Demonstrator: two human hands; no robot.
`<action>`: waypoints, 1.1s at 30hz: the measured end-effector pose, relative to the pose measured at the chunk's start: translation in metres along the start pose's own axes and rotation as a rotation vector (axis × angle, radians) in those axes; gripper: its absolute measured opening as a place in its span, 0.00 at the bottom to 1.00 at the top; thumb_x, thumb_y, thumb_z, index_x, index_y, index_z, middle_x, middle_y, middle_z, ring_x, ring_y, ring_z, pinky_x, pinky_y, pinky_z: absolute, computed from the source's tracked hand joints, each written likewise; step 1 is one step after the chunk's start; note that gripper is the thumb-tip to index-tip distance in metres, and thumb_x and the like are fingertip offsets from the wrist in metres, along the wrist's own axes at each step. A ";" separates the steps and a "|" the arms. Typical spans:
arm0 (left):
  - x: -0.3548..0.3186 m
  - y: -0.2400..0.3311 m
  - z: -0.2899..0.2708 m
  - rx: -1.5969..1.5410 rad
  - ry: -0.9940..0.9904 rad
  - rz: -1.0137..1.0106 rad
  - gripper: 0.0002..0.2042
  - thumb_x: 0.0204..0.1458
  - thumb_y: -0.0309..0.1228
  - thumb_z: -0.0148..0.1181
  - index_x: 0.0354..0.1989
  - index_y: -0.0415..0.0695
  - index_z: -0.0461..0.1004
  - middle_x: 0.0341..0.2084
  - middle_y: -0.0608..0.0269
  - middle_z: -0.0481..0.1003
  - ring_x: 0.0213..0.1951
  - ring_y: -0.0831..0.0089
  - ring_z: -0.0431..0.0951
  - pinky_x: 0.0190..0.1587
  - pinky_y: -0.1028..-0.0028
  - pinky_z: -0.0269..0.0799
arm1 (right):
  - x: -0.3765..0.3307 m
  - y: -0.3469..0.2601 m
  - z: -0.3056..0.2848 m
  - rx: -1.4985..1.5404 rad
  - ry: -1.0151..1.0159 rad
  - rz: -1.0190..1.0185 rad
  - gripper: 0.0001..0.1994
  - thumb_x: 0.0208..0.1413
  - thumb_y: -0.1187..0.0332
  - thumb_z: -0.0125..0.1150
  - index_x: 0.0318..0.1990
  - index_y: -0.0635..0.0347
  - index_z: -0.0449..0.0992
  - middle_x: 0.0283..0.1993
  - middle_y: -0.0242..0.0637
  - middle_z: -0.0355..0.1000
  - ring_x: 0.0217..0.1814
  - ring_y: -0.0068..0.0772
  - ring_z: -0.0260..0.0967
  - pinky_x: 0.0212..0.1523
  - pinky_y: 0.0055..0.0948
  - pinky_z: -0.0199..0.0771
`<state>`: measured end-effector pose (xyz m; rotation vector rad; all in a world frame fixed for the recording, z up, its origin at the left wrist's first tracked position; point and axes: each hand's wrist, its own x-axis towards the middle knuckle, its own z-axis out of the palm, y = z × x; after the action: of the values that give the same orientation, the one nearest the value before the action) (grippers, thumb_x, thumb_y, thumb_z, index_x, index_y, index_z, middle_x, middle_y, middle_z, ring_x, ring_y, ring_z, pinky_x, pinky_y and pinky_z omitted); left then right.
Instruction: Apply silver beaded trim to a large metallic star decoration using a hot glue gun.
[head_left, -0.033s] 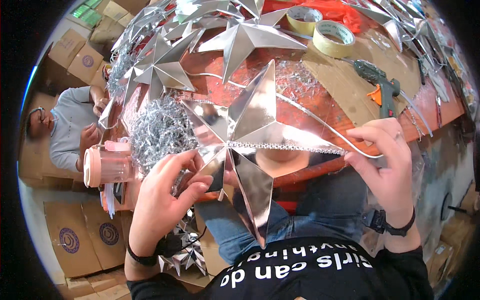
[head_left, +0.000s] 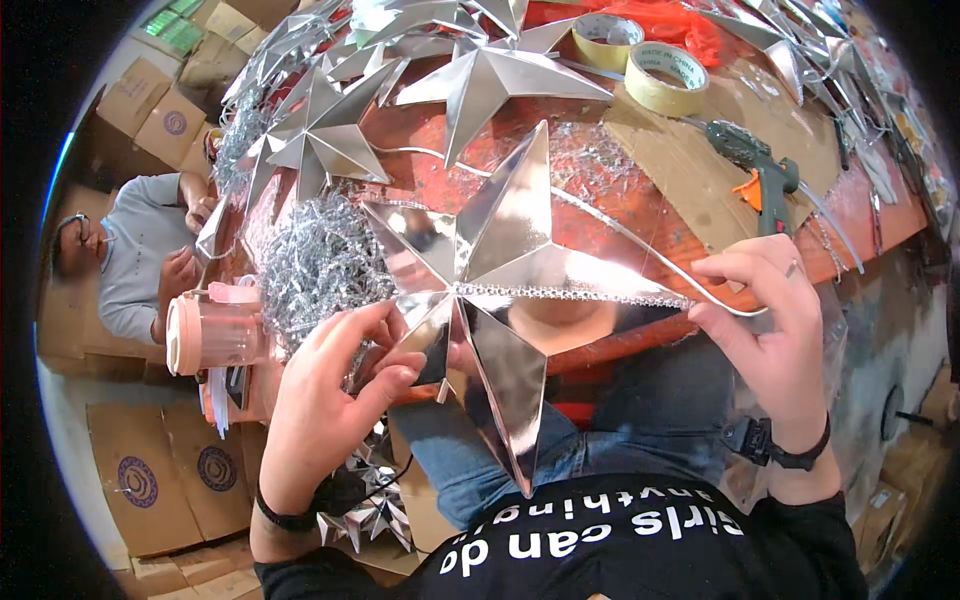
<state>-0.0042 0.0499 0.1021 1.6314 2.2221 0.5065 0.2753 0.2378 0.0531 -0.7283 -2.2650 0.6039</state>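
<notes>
A large shiny silver star (head_left: pixel 505 225) is held above my lap at the table's near edge. Along the ridge of its right-hand point runs a thin silver beaded trim (head_left: pixel 570 296), from the centre to the tip. My left hand (head_left: pixel 345 385) is closed around the lower left point, thumb in front, with the other fingers partly hidden. At the right tip, my right hand (head_left: pixel 765 320) has its thumb against the trim's end; the index finger is raised above it. Beside my left hand lies a tangled heap of silver tinsel garland (head_left: pixel 325 265).
Silver stars (head_left: pixel 310 135) crowd the far side of the red table (head_left: pixel 420 120). Tape rolls (head_left: pixel 665 80) and a glue gun (head_left: pixel 765 175) rest on cardboard (head_left: pixel 690 180) at the right. A pink-lidded cup (head_left: pixel 215 335) stands left; a person (head_left: pixel 150 250) works beyond it. Cartons (head_left: pixel 165 475) stand below.
</notes>
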 end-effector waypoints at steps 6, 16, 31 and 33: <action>-0.006 -0.001 0.005 -0.051 0.007 -0.047 0.22 0.49 0.31 0.62 0.52 0.34 0.70 0.38 0.49 0.75 0.42 0.61 0.76 0.47 0.68 0.69 | -0.002 0.006 0.001 0.122 -0.075 0.074 0.05 0.45 0.74 0.68 0.32 0.61 0.80 0.32 0.36 0.74 0.40 0.36 0.69 0.44 0.31 0.64; -0.008 -0.005 0.010 -0.071 0.031 -0.041 0.24 0.51 0.33 0.63 0.53 0.33 0.69 0.39 0.48 0.75 0.42 0.57 0.76 0.47 0.65 0.69 | 0.001 0.007 0.003 0.315 -0.140 0.204 0.03 0.50 0.74 0.63 0.31 0.64 0.77 0.31 0.35 0.73 0.38 0.31 0.67 0.44 0.29 0.63; -0.023 0.007 0.015 -0.629 -0.228 -0.299 0.28 0.58 0.29 0.56 0.65 0.34 0.56 0.48 0.62 0.73 0.48 0.77 0.73 0.51 0.78 0.68 | -0.011 0.026 -0.021 0.571 0.410 0.130 0.20 0.66 0.60 0.49 0.22 0.61 0.67 0.29 0.33 0.63 0.33 0.22 0.57 0.36 0.26 0.56; -0.030 0.007 0.006 -0.538 -0.241 -0.240 0.27 0.60 0.25 0.50 0.67 0.34 0.54 0.48 0.60 0.73 0.49 0.76 0.71 0.55 0.76 0.65 | -0.013 0.020 -0.027 0.344 0.429 0.098 0.21 0.67 0.62 0.47 0.19 0.59 0.62 0.28 0.34 0.61 0.31 0.22 0.53 0.32 0.26 0.51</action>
<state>0.0136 0.0234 0.1017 1.0730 1.8574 0.7206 0.3091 0.2494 0.0535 -0.7175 -1.6872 0.7772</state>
